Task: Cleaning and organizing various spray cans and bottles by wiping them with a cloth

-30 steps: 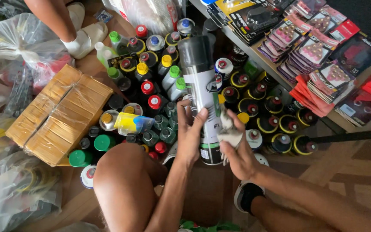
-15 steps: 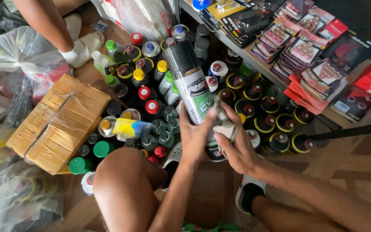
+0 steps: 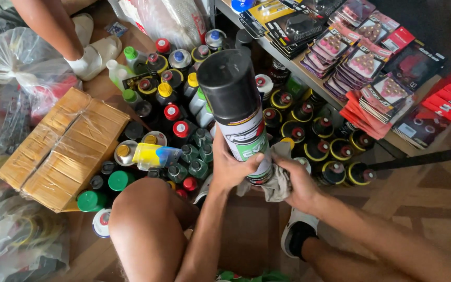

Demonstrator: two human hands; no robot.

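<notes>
Left hand [image 3: 230, 169] clenched around lower body of tall black-capped spray can [image 3: 238, 112], held upright above floor, cap tilted toward camera. Right hand [image 3: 301, 183] grips grey rag [image 3: 277, 177], pressing it against can's base. Behind: crowd of small bottles and cans [image 3: 184, 130] with coloured caps on floor. Left: taped cardboard box [image 3: 61, 149]. Upper right: shelf of packaged goods [image 3: 361, 57].
</notes>
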